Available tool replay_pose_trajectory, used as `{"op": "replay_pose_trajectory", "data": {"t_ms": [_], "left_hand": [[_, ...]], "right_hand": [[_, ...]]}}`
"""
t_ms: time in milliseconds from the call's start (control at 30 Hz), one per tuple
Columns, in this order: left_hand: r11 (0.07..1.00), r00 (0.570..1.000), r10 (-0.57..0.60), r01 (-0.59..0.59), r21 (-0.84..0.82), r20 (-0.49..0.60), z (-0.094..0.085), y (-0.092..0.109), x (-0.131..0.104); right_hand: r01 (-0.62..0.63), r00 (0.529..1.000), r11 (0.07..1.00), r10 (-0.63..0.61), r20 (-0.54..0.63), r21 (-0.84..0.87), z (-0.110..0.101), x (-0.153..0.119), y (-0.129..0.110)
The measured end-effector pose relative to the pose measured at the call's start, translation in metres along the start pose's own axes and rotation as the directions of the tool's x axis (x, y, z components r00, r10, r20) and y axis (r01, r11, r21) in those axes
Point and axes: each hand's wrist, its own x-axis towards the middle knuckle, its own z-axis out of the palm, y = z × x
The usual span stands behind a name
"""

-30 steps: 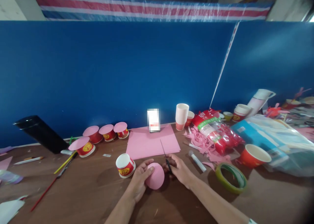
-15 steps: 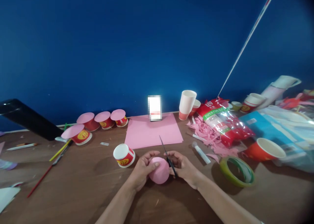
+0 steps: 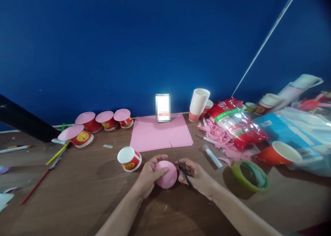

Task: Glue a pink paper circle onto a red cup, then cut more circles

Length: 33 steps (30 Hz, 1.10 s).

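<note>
On the near side of the counter (image 3: 103, 184), below the pink sheets (image 3: 160, 134) lying toward its back edge, the left hand (image 3: 150, 175) holds a pink paper disc (image 3: 168, 177), thumb on top and the other fingers behind, pinched nearly closed on its left edge. The right hand (image 3: 198, 179) has its fingers curled around the dark handles of the scissors (image 3: 184, 173), blade pointing to the back edge, just beside the disc; how far the blades are parted I cannot tell. The disc should be nearly weightless, moderately stiff yet easy to crease or tear, so a light pinch near the rim suits it; the scissors, firmer and heavier, are best held by the handles.
</note>
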Motion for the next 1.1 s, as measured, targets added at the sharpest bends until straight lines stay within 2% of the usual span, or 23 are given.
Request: {"op": "replay_pose_trajectory", "data": {"t_ms": [267,700,1100], "left_hand": [[0.999,0.998,-0.035,0.036,-0.024,0.051,-0.001,0.002,-0.001],[0.999,0.996,-0.024,0.019,0.049,0.091,-0.002,0.005,-0.003],[0.996,0.996,-0.002,-0.005,0.084,0.086,-0.003,0.005,-0.003]], "right_hand": [[-0.133,0.986,0.985,0.143,0.086,-0.107,-0.006,-0.032,0.001],[-0.162,0.976,0.979,0.178,0.125,-0.123,-0.007,-0.029,0.000],[-0.185,0.974,0.976,0.197,0.110,-0.114,-0.004,-0.029,-0.007]]}}
